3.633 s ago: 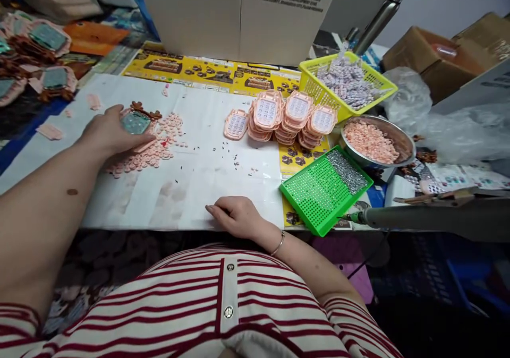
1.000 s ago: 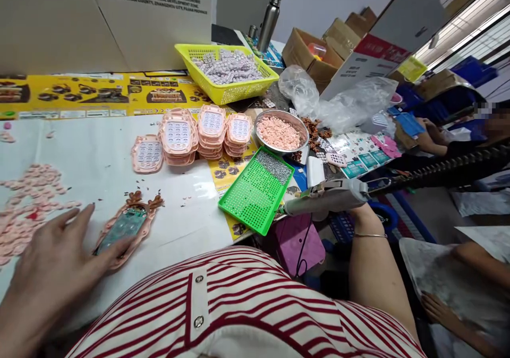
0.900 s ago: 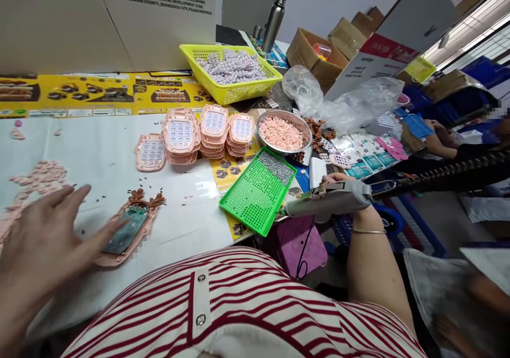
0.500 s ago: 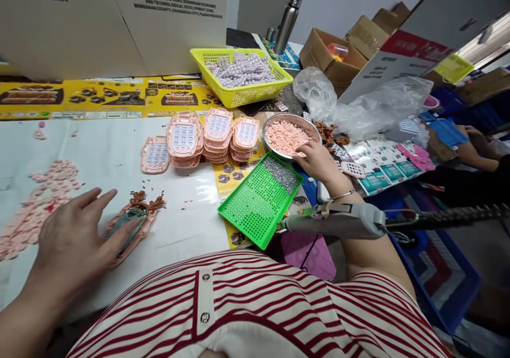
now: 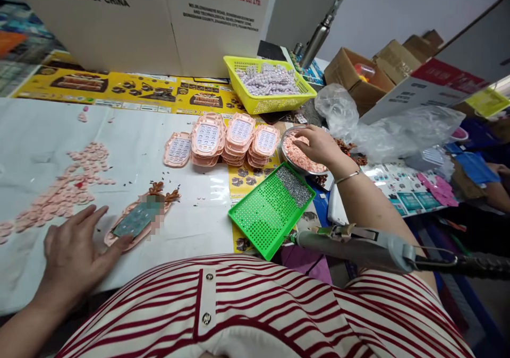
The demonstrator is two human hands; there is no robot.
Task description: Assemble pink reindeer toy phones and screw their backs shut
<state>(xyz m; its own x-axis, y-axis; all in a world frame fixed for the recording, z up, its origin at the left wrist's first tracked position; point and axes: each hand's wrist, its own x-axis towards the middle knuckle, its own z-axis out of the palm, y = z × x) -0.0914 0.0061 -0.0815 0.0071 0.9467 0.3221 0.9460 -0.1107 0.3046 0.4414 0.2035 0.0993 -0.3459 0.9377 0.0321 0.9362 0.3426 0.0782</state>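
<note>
My left hand (image 5: 77, 252) lies over the white table with its fingers spread. Its thumb tip is at the near edge of a pink plastic casing, which holds a green circuit board (image 5: 137, 219) and has brown antler-like parts (image 5: 164, 192) at its top. Part of the casing is blurred out. My right hand (image 5: 319, 145) is over a metal bowl of small pink pieces (image 5: 300, 155), thumb and index finger apart; no held piece shows. A green perforated tray (image 5: 258, 214) with small screws (image 5: 295, 185) stands nearer to me.
Stacks of pink casings with keypads (image 5: 207, 135) stand mid-table. Loose pink discs (image 5: 59, 193) lie at left. A yellow basket (image 5: 271, 103) holds pale keypad pieces. A grey electric screwdriver (image 5: 350, 246) hangs before my right forearm. Plastic bags (image 5: 398, 129) and cartons (image 5: 358, 82) are at right.
The view has swung left, so things appear farther right. My left thumb has drawn back off the circuit board to the casing's near edge. My right hand has moved farther over the bowl.
</note>
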